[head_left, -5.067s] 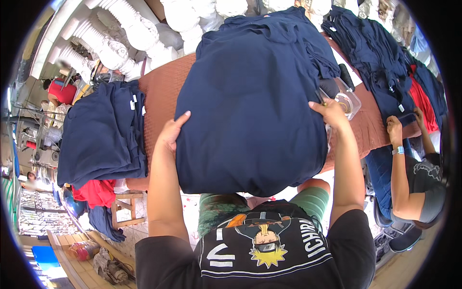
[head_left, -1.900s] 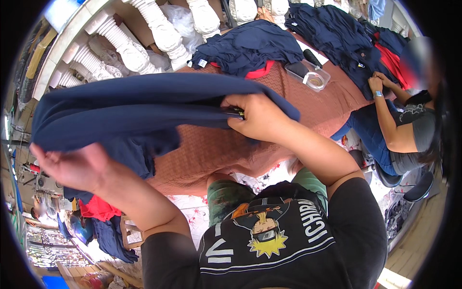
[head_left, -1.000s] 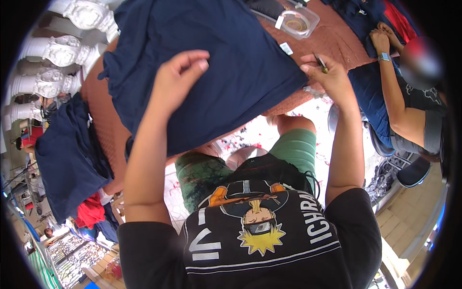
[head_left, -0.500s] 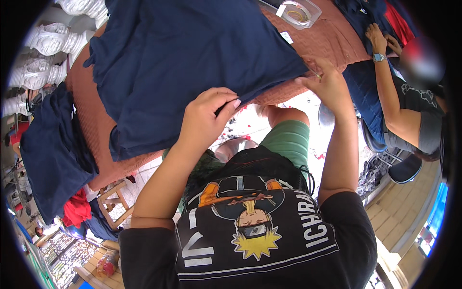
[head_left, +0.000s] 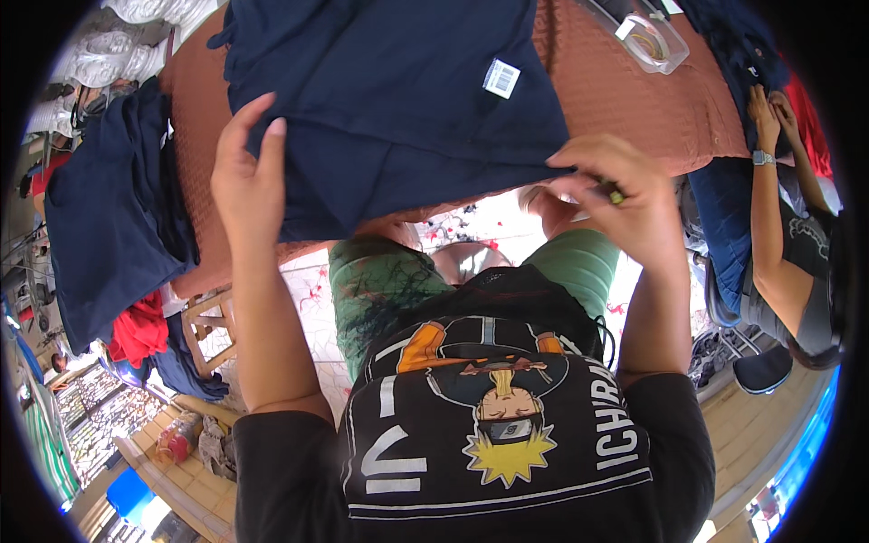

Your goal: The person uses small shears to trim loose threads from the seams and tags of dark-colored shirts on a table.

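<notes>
A navy blue garment (head_left: 389, 100) lies over the near side of the brown-covered table, its lower part folded and hanging at the front edge. On it shows a white tag (head_left: 501, 79) with a barcode. By the garment's left edge my left hand (head_left: 249, 172) is raised, thumb and forefinger apart, with nothing between them. At the right front corner my right hand (head_left: 625, 185) is closed, its fingertips at the cloth's edge. A small dark tool (head_left: 608, 191) with a yellow-green spot sticks out of that hand; its kind is mostly hidden.
A clear plastic box (head_left: 647, 41) with rolled items stands at the far right of the brown table cover (head_left: 602, 109). More navy cloth (head_left: 113, 208) is piled at the left. At the right, a co-worker (head_left: 787, 244) handles dark cloth. A wooden stool (head_left: 206, 330) stands below left.
The garment has been shifted and folded over, bringing the barcode tag into sight. My left hand has let go of the edge and moved left. My right hand stays at the right corner.
</notes>
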A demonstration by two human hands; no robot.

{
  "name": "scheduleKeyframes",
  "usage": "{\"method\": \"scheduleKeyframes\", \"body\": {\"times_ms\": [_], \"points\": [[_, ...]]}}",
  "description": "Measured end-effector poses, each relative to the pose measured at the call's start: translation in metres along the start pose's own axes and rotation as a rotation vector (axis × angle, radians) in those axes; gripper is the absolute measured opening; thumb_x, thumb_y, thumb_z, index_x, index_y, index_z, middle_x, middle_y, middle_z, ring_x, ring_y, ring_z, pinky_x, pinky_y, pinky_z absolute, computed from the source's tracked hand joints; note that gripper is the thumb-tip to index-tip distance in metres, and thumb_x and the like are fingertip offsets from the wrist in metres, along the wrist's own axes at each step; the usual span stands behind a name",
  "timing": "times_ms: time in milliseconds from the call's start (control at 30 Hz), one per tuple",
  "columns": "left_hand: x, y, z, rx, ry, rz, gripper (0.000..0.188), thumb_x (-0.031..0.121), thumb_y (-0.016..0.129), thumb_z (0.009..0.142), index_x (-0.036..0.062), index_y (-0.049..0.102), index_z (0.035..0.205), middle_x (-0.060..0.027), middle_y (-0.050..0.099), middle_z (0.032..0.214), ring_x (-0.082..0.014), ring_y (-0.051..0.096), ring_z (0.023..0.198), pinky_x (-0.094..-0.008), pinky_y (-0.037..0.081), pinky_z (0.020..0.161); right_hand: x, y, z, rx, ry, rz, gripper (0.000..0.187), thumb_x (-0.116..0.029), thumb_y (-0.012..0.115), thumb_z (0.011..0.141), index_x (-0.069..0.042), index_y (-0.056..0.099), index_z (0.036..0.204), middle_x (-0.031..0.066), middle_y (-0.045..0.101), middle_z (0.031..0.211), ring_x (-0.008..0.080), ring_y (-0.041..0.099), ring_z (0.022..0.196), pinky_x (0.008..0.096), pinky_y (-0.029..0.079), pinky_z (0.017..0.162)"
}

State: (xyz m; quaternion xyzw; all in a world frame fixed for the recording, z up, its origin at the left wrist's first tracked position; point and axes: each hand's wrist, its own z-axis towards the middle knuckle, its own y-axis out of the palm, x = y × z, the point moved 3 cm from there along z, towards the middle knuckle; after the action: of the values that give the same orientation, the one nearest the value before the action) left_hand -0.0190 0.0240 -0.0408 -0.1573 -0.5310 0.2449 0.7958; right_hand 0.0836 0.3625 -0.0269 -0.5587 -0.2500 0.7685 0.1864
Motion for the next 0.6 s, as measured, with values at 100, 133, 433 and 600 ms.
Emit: {"method": "scheduleKeyframes", "body": {"times_ms": [100, 133, 433, 600], "points": [[0.042, 0.040, -0.008, -0.139, 0.259, 0.026, 0.017, 0.008, 0.067, 0.087, 0.0058, 0.071, 0.104, -0.0081, 0.069, 0.110, -0.0194, 0.064, 0.103, -0.0293, 0.048, 0.092, 0.006, -0.001, 0.001, 0.095, 0.070, 0.017, 0.020, 0.000, 0.073, 0.076, -0.002, 0.068, 0.095, 0.0083, 0.067, 0.090, 0.0191, 0.067, 0.073, 0.0282, 0.051, 0.063], [0.051, 0.054, -0.017, -0.222, 0.268, 0.000, 0.017, 0.008, 0.069, 0.086, 0.0061, 0.071, 0.103, -0.0077, 0.069, 0.109, -0.0200, 0.065, 0.101, -0.0299, 0.049, 0.091, 0.009, 0.003, 0.002, 0.093, 0.073, 0.012, 0.020, 0.000, 0.073, 0.076, -0.002, 0.068, 0.096, 0.0084, 0.067, 0.090, 0.0194, 0.067, 0.073, 0.0282, 0.051, 0.062], [0.066, 0.123, -0.063, -0.369, 0.433, 0.170, 0.035, 0.017, 0.079, 0.073, 0.0045, 0.071, 0.104, -0.0047, 0.066, 0.111, -0.0240, 0.063, 0.095, -0.0319, 0.050, 0.084, 0.036, 0.037, 0.002, 0.089, 0.106, -0.125, 0.021, -0.002, 0.071, 0.075, -0.005, 0.066, 0.095, 0.0085, 0.064, 0.091, 0.0302, 0.065, 0.079, 0.0373, 0.051, 0.068], [0.051, 0.100, -0.044, -0.643, 0.256, -0.195, 0.005, 0.005, 0.070, 0.080, 0.0011, 0.071, 0.084, -0.0090, 0.069, 0.105, -0.0181, 0.063, 0.090, -0.0295, 0.050, 0.079, 0.039, 0.036, -0.001, 0.042, 0.084, -0.174, 0.022, -0.001, 0.070, 0.074, -0.005, 0.066, 0.095, 0.0090, 0.063, 0.090, 0.0306, 0.064, 0.078, 0.0368, 0.051, 0.068]]}}
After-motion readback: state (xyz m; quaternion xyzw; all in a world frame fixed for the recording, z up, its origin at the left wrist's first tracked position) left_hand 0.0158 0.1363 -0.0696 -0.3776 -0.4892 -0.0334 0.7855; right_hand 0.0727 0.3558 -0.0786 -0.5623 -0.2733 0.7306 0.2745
